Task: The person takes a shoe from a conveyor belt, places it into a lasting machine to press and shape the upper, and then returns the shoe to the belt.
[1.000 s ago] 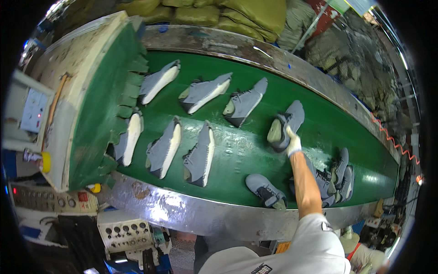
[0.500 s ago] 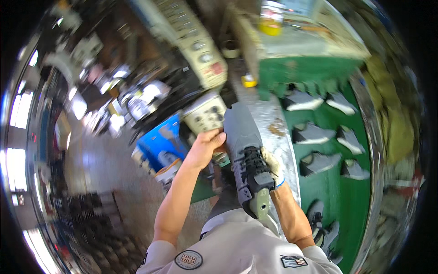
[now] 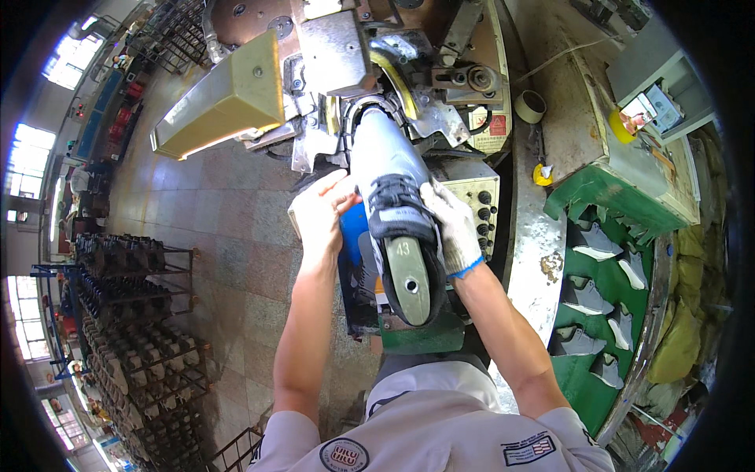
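Note:
A grey shoe upper (image 3: 384, 149) with black laces is stretched over a green shoe last (image 3: 405, 271). Its toe points away from me and sits in the curved jaws (image 3: 373, 106) of a metal machine. The last's heel end, with a round hole, faces my body. My left hand (image 3: 321, 211) is bare, its bent fingers against the shoe's left side; the fingertips are partly hidden. On the right side, my right hand (image 3: 454, 224), in a white glove with a blue cuff, is closed around the shoe near the laces.
A yellowish cover (image 3: 224, 98) juts out left of the jaws. A control panel (image 3: 476, 208) with black knobs lies beyond my right hand. Several grey uppers (image 3: 586, 295) rest on a green conveyor (image 3: 570, 370) at right. Racks (image 3: 138, 315) full of dark items stand at left.
The shoe has gone from in front of my body into the machine's jaws, toe first. Both hands have moved forward with it, and my view has swung left, toward the machine.

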`<state>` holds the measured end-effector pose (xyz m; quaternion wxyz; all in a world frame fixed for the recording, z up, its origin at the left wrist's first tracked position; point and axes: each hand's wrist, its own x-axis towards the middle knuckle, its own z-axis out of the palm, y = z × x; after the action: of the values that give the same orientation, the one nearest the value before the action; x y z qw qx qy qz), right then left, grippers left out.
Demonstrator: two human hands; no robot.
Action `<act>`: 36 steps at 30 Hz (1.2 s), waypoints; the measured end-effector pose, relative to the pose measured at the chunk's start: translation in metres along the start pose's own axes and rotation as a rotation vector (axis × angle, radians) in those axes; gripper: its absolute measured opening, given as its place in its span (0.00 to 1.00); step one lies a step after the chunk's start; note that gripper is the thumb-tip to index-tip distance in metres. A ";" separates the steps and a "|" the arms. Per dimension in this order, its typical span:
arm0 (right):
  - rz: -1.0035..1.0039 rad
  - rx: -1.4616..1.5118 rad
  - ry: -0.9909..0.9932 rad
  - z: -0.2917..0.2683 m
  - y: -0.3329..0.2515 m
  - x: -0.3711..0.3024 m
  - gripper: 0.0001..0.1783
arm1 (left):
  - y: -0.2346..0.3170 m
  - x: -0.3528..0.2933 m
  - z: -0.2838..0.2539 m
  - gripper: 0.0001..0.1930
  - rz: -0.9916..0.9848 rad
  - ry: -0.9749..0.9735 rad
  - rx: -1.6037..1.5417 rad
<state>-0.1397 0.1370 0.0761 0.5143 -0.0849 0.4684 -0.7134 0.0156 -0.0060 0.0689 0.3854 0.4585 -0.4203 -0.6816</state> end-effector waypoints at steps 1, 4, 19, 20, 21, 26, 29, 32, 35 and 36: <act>-0.015 0.018 0.033 0.005 0.002 0.011 0.28 | 0.005 0.007 0.002 0.19 0.024 -0.005 -0.037; -0.031 0.165 0.056 0.024 0.007 0.032 0.26 | 0.002 0.024 0.000 0.18 0.114 -0.046 -0.151; -0.010 0.126 0.116 0.006 0.049 0.074 0.19 | -0.057 0.005 0.016 0.30 -0.341 -0.224 -0.365; 0.005 0.107 0.122 0.004 0.050 0.074 0.18 | -0.065 0.007 0.014 0.30 -0.295 -0.196 -0.273; 0.020 0.089 0.126 0.001 0.054 0.075 0.18 | -0.071 0.010 0.014 0.31 -0.282 -0.158 -0.240; -0.124 0.031 0.157 0.003 0.072 0.083 0.19 | -0.092 0.026 0.002 0.32 -0.117 -0.229 -0.089; -0.146 -0.019 0.167 0.007 0.069 0.083 0.19 | -0.095 0.026 0.004 0.31 -0.097 -0.201 -0.153; -0.182 -0.049 0.144 -0.001 0.077 0.090 0.19 | -0.102 0.031 0.002 0.31 -0.125 -0.230 -0.286; -0.115 -0.126 0.174 -0.010 0.073 0.081 0.21 | -0.102 0.021 -0.004 0.27 -0.074 -0.148 -0.177; -0.124 -0.228 0.191 -0.021 0.068 0.077 0.22 | -0.107 0.015 -0.012 0.25 -0.021 -0.121 -0.086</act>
<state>-0.1428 0.0848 -0.0148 0.4097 -0.1034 0.5870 -0.6906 0.0078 0.0152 -0.0372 0.3713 0.4040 -0.4084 -0.7294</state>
